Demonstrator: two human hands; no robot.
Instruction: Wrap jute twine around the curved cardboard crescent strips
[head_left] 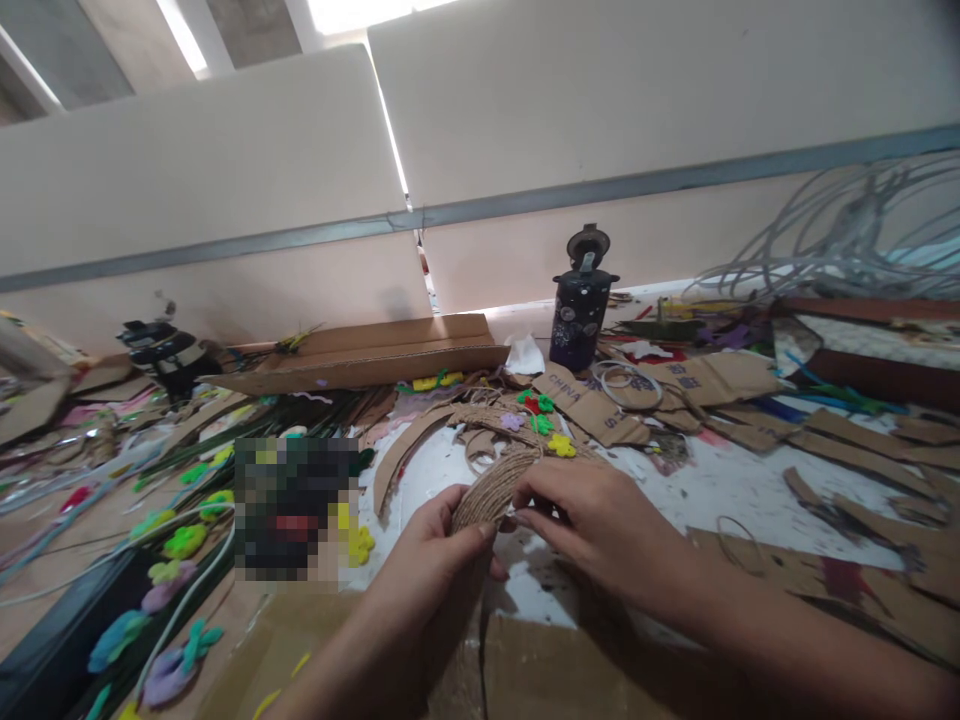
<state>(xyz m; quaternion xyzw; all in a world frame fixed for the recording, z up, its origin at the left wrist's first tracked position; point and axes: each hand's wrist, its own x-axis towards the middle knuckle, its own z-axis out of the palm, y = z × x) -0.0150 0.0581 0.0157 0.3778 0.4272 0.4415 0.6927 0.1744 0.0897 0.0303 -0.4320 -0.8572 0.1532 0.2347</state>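
Note:
My left hand (457, 540) is closed around a curved band wrapped in twine (491, 490), thumb on top and fingers underneath. My right hand (585, 515) pinches at the right edge of this band; whatever lies between its fingertips is too small to make out. Just beyond, small fuzzy flowers in purple, red, green and yellow (560, 446) lie along the twine. A bare cardboard arc (401, 450) curves away to the left behind my left hand. Whether it joins the wrapped band cannot be told.
A dark bottle (577, 315) with its lid up stands at the back. Cardboard scraps (705, 385) cover the right side. Several fuzzy flowers (184, 542) lie at left beside a dark box (75, 630). Coiled pale tubing (840, 230) is at far right. A long cardboard tray (375, 355) lies behind.

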